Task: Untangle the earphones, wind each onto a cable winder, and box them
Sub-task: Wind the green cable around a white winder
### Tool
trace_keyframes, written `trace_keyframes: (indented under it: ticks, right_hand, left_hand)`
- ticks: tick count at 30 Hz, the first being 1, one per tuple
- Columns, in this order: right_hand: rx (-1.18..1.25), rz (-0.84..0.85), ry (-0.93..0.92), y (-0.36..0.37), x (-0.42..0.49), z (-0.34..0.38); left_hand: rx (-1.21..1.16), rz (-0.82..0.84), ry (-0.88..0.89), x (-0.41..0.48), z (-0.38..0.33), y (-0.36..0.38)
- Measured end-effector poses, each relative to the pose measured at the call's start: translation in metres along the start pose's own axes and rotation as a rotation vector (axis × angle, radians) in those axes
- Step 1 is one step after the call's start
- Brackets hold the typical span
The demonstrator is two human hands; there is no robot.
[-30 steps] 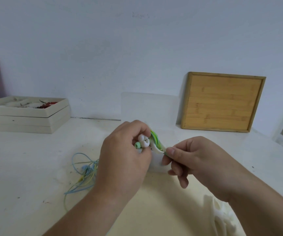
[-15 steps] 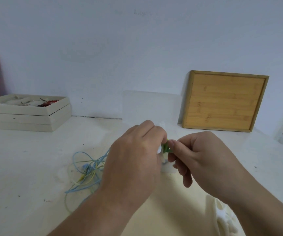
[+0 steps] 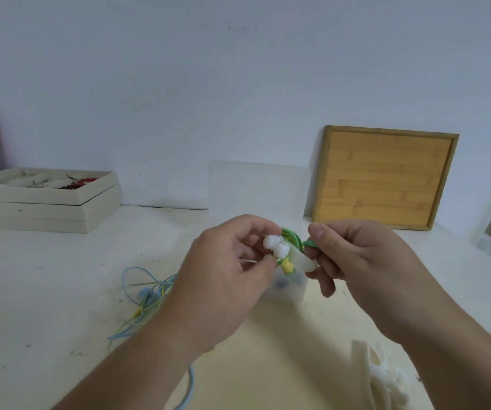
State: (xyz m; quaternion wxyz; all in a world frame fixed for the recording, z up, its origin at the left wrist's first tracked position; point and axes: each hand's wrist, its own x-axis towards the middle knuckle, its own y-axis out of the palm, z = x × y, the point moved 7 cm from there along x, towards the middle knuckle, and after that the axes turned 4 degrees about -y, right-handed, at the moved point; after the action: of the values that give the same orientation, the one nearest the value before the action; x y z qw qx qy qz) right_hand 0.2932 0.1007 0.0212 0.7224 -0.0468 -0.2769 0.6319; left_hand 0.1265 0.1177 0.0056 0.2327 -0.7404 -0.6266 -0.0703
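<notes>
Both hands were raised over the pale table [image 3: 61, 276], meeting at frame centre.

- Left hand [image 3: 229, 279]: fingers curled, thumb and fingertips clamped on a white plastic cable winder [image 3: 302, 259]. A thin green earphone cable [image 3: 291, 235] was looped round it, and the pair of white earbuds [image 3: 274, 246] sat bunched at its upper left. A small yellow piece [image 3: 287, 265] hung under the bundle; I could not tell what it was.
- Right hand [image 3: 359, 261]: thumb and forefinger were pressed together on the cable's free green end [image 3: 309, 244], the other fingers loosely curled below.
- Key relation: the bundle lay at 9 o'clock from the right thumb tip [image 3: 316, 230], just beside it, and at about 2 o'clock from the left palm. The winder's long axis ran roughly 10 to 4 o'clock. Very little slack showed between pinch and coil.
- Judgement: the last turn or tuck of this cable is in hand. The right hand leads and the left only steadies.
- A translucent white plastic box [image 3: 290, 291] stood on the table at 6 o'clock from the bundle, directly under it and not touching it. It is probably where the bundle goes.
- A blue and yellow earphone tangle [image 3: 146, 295] lay loose at 8 o'clock, well apart, unwound.
- Spare white winders [image 3: 386, 377] lay at 5 o'clock, near the right forearm.
</notes>
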Motion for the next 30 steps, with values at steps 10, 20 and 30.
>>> trace_keyframes:
  ticks: [10,20,30]
  right_hand:
    - [0.168,0.002,0.021,-0.003,0.004,-0.006]
    - [0.396,0.052,0.048,0.005,0.005,-0.009]
    - [0.429,-0.042,0.151,0.002,0.007,-0.022]
  left_hand:
    - [-0.022,0.057,-0.087,0.003,0.004,-0.005]
    - [-0.544,0.249,-0.214,-0.002,0.005,0.016]
    - [-0.535,0.2,-0.176,0.0,0.001,0.018]
